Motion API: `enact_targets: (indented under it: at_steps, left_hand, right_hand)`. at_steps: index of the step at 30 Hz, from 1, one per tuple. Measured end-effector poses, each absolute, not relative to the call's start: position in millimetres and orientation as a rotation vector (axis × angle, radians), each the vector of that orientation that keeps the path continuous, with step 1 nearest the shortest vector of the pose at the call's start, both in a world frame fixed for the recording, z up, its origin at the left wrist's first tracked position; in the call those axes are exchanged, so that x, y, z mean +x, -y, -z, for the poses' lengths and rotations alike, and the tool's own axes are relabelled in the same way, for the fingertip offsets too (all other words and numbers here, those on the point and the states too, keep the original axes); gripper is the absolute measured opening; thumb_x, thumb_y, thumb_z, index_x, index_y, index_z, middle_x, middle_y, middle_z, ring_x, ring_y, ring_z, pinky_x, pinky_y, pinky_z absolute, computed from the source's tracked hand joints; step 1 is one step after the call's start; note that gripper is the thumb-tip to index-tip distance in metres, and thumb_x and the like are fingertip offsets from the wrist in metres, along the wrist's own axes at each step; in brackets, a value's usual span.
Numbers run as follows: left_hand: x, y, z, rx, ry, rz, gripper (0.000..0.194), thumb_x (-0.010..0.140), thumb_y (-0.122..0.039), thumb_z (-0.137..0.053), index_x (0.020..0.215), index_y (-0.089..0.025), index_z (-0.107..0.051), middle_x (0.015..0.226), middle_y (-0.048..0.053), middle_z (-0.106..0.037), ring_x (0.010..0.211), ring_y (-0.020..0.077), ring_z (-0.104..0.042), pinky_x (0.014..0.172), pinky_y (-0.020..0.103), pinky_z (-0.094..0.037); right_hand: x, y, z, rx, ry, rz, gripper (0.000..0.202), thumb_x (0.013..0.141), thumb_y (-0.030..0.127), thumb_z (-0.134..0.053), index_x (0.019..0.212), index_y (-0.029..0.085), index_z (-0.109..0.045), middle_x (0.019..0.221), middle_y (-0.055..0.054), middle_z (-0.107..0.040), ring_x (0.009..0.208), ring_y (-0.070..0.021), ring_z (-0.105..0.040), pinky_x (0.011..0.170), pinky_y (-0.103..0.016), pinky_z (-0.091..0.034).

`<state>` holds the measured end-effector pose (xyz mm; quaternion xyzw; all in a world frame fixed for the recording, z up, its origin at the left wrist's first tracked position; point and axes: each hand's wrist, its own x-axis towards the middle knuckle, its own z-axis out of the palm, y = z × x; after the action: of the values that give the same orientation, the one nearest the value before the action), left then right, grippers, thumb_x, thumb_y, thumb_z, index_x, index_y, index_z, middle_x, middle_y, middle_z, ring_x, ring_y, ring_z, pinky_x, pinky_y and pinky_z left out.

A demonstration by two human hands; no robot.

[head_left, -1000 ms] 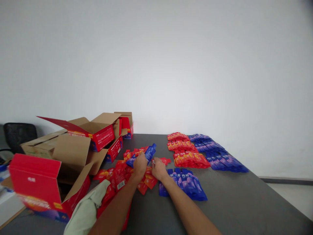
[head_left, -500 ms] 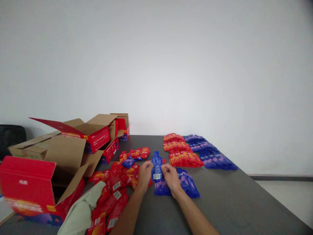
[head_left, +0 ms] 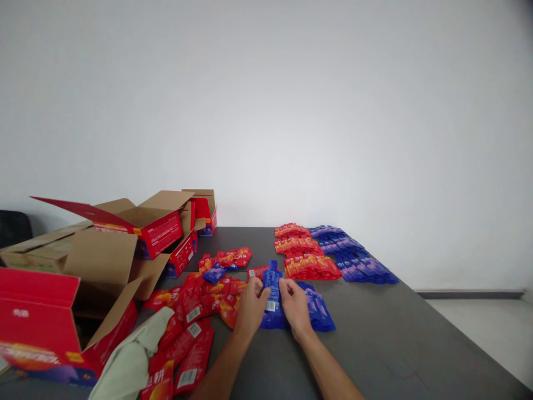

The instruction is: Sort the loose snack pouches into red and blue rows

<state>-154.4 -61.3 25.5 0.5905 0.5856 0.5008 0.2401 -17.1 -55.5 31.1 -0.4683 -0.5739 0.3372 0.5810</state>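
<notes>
A blue bottle-shaped pouch (head_left: 272, 283) is held upright between my two hands, its printed back and white barcode toward me. My left hand (head_left: 251, 305) pinches its left edge, the thumb lying over the front. At the right edge, the fingers of my right hand (head_left: 295, 306) are closed on the pouch. Just behind and below my hands lies a row of overlapping blue pouches (head_left: 321, 312), partly covered by them. A heap of loose red pouches (head_left: 194, 303) spreads to the left of my left hand.
Beyond my hands, red pouches (head_left: 310, 266) and blue pouches (head_left: 364, 269) lie in overlapping rows. A smaller mixed pile (head_left: 227, 260) sits further left. Open red cartons (head_left: 39, 328) crowd the table's left side, with a pale green cloth (head_left: 133, 355) beside the nearest. A wall stands behind.
The view has shifted slightly, so the table's contents sit a little further left. My left thumb has come over the pouch's front, and the pouch now leans slightly.
</notes>
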Motion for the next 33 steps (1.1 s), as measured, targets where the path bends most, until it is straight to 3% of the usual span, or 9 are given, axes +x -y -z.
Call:
enact_targets:
  at_steps: [7,11,15,20,22,24,27,30,33]
  left_hand:
    - [-145.7,75.7,-39.4,1.675,-1.455,-1.305,0.033,0.089,-0.045,-0.047,0.11,-0.021,-0.058,0.108,0.006,-0.068,0.099,0.0198,-0.063,0.084,0.028,-0.046]
    - [-153.3,65.9,-31.8,1.538,-1.46,-1.324,0.037,0.09,-0.046,-0.041,0.094,-0.018,-0.063,0.089,0.005,-0.069,0.086,0.0192,-0.062,0.076,0.027,-0.046]
    - [-156.1,60.5,-23.4,1.405,-1.396,-1.399,0.043,0.086,-0.055,-0.045,0.084,-0.016,-0.064,0.073,0.001,-0.064,0.066,0.015,-0.056,0.059,0.023,-0.041]
    - [-149.7,63.3,-25.1,1.322,-1.281,-1.338,0.048,0.081,-0.061,-0.053,0.07,-0.015,-0.059,0.06,-0.002,-0.055,0.053,0.0103,-0.048,0.049,0.021,-0.033]
    - [-145.5,65.1,-28.3,1.305,-1.224,-1.296,0.041,0.08,-0.055,-0.056,0.077,-0.015,-0.062,0.065,-0.001,-0.06,0.058,0.0112,-0.053,0.052,0.021,-0.038]
    - [-140.3,67.0,-30.8,1.251,-1.151,-1.244,0.036,0.078,-0.044,-0.061,0.101,-0.016,-0.063,0.076,0.0,-0.065,0.065,0.013,-0.059,0.057,0.022,-0.043]
    - [-130.7,69.8,-29.7,1.187,-1.062,-1.215,0.069,0.068,-0.024,-0.066,0.133,-0.019,-0.044,0.093,0.004,-0.069,0.078,0.016,-0.065,0.062,0.023,-0.049]
    - [-119.4,72.4,-22.5,1.277,-0.968,-1.165,0.083,0.059,-0.009,-0.066,0.137,-0.018,-0.04,0.112,0.01,-0.066,0.091,0.0185,-0.066,0.073,0.026,-0.052]
    - [-108.9,75.9,-15.6,1.409,-1.055,-1.052,0.074,0.061,-0.008,-0.064,0.133,-0.017,-0.049,0.117,0.011,-0.065,0.091,0.0197,-0.067,0.076,0.03,-0.054]
  right_hand:
    - [-21.9,71.7,-45.3,-0.96,1.552,-0.844,0.048,0.097,0.05,-0.033,0.095,0.018,-0.069,0.094,-0.005,-0.068,0.089,-0.0201,-0.06,0.086,-0.03,-0.047]
    - [-19.3,65.9,-39.6,-1.03,1.671,-0.692,0.035,0.093,0.038,-0.043,0.108,0.02,-0.069,0.112,-0.009,-0.066,0.104,-0.0216,-0.06,0.096,-0.032,-0.044]
    - [-15.0,58.2,-31.4,-1.135,1.587,-0.678,0.037,0.089,0.04,-0.048,0.115,0.019,-0.064,0.105,-0.009,-0.067,0.092,-0.0212,-0.063,0.083,-0.031,-0.05]
    - [-6.0,57.7,-38.0,-1.093,1.424,-0.925,0.047,0.084,0.054,-0.053,0.109,0.016,-0.065,0.063,0.002,-0.06,0.054,-0.015,-0.053,0.051,-0.024,-0.042]
    - [2.4,55.2,-42.1,-1.105,1.391,-0.95,0.047,0.08,0.055,-0.057,0.104,0.016,-0.066,0.057,0.004,-0.056,0.048,-0.0131,-0.048,0.046,-0.023,-0.037]
    - [13.7,49.4,-43.3,-1.146,1.361,-0.919,0.047,0.078,0.054,-0.06,0.103,0.015,-0.067,0.056,0.004,-0.056,0.047,-0.0132,-0.048,0.046,-0.023,-0.037]
    - [33.2,37.6,-39.6,-1.272,1.368,-0.801,0.046,0.075,0.048,-0.061,0.107,0.014,-0.064,0.056,0.002,-0.06,0.048,-0.016,-0.053,0.049,-0.025,-0.041]
    - [49.9,29.5,-34.8,-1.447,1.449,-0.603,0.036,0.075,0.039,-0.06,0.103,0.017,-0.066,0.066,-0.002,-0.067,0.059,-0.0192,-0.062,0.059,-0.028,-0.045]
    - [58.6,28.0,-32.6,-1.601,1.603,-0.466,0.026,0.078,0.029,-0.058,0.098,0.019,-0.071,0.079,-0.006,-0.072,0.073,-0.021,-0.067,0.07,-0.029,-0.047]
